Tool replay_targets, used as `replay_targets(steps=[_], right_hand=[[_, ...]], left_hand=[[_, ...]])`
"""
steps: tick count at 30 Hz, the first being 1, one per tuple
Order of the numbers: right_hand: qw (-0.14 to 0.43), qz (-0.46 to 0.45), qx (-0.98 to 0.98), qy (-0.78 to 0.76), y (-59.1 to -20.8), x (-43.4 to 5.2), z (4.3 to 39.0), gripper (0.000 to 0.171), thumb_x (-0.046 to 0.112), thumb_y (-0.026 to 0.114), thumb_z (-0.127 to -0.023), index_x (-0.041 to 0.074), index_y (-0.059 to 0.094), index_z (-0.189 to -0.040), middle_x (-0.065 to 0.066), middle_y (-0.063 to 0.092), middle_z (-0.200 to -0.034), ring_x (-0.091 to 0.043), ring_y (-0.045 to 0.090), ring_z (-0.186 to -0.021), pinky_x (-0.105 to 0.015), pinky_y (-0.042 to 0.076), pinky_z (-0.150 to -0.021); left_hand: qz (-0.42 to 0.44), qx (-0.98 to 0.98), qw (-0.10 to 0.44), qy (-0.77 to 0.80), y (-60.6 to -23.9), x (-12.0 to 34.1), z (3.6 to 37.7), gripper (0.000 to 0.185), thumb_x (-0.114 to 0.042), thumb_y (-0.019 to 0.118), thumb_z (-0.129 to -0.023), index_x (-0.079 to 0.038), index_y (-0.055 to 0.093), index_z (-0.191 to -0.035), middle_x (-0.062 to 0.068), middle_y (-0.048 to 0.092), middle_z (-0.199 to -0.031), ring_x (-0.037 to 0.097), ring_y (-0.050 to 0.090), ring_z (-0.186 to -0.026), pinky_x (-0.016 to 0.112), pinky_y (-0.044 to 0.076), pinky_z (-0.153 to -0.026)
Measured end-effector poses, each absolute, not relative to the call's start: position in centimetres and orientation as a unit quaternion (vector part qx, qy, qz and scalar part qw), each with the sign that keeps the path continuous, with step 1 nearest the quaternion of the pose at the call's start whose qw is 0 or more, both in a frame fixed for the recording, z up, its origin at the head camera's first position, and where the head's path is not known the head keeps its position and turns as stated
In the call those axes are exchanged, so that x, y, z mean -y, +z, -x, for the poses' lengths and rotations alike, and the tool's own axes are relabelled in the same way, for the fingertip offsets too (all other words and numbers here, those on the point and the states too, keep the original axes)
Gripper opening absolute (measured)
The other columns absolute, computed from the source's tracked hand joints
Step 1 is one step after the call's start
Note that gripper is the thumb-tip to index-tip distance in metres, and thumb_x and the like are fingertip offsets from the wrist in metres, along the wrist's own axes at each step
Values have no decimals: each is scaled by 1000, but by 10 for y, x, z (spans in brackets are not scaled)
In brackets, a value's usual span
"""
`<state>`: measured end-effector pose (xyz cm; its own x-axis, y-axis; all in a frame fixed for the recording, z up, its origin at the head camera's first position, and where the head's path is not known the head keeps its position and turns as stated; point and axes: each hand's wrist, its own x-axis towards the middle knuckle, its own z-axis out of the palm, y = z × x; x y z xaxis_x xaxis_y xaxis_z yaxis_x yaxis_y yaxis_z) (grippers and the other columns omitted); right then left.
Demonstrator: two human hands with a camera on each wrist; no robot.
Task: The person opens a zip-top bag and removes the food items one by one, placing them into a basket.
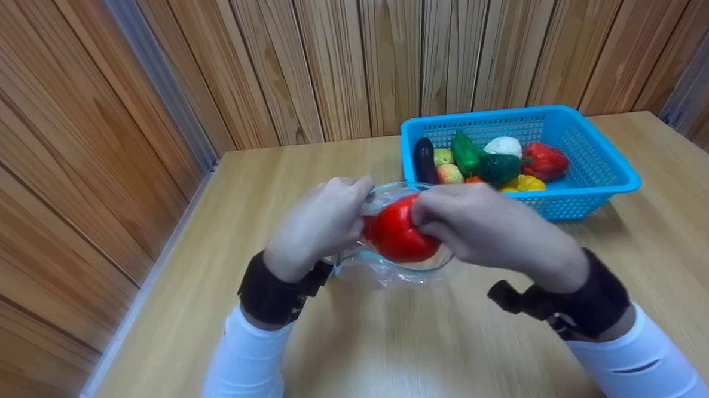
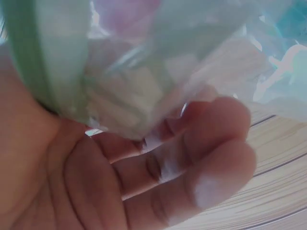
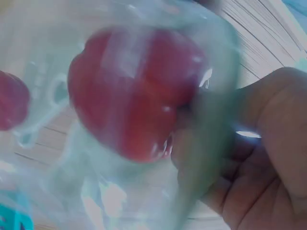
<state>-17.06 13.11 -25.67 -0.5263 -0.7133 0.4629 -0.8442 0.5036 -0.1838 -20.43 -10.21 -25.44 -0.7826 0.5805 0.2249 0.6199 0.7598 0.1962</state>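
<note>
A red bell pepper (image 1: 402, 230) is in my right hand (image 1: 490, 226), thumb and fingers pinching one end of it. Around the pepper is a clear plastic bag (image 1: 388, 275) with a greenish band along its mouth. My left hand (image 1: 325, 221) grips the bag's rim on the left side, its fingers curled in the left wrist view. Through the plastic in the right wrist view, the bell pepper (image 3: 136, 93) shows beside a second, smaller-looking red thing (image 3: 12, 100). The band (image 3: 211, 134) crosses in front of my right fingers there.
A blue plastic basket (image 1: 620, 181) stands at the back right of the wooden table (image 1: 269, 173). Inside are an eggplant (image 1: 425, 162), a green pepper (image 1: 465, 152), a white vegetable (image 1: 503, 147), another red bell pepper (image 1: 544, 161) and a yellow one (image 1: 524, 184). Wood-panel walls (image 1: 330, 62) enclose the table.
</note>
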Motion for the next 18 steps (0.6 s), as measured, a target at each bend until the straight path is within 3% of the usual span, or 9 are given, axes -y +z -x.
replay_targets(steps=[4, 8, 13, 18], right_hand=[[241, -495, 787, 279, -245, -152, 173, 17, -6, 74, -83, 5, 64, -91, -1, 66, -83, -9, 62, -76, -19, 56, -78], [309, -468, 746, 359, -238, -167, 177, 20, -15, 73, -78, -3, 67, -93, -7, 71, -85, -3, 67, -78, -13, 54, -77], [395, -350, 765, 369, -239, -182, 193, 15, -11, 72, -81, -6, 68, -95, -12, 73, -86, 8, 63, -77, -10, 51, -75], [390, -199, 830, 345, -262, -193, 232, 13, 7, 69, -89, -2, 68, -99, -12, 73, -85, 7, 54, -67, -7, 45, -69]], left_hand=[[308, 940, 81, -120, -254, 101, 205, 23, 2, 63, -87, -9, 63, -108, 5, 65, -88, 16, 61, -75, 27, 58, -74], [308, 941, 82, -109, -255, 99, 204, 24, 3, 62, -86, -8, 63, -107, 5, 63, -87, 17, 59, -74, 26, 56, -69], [335, 933, 84, -98, -256, 99, 204, 22, 4, 59, -85, -7, 63, -104, 6, 61, -83, 19, 57, -70, 26, 53, -64], [351, 929, 59, -106, -259, 99, 204, 23, 1, 63, -87, -6, 64, -108, 6, 63, -85, 17, 59, -71, 23, 55, -67]])
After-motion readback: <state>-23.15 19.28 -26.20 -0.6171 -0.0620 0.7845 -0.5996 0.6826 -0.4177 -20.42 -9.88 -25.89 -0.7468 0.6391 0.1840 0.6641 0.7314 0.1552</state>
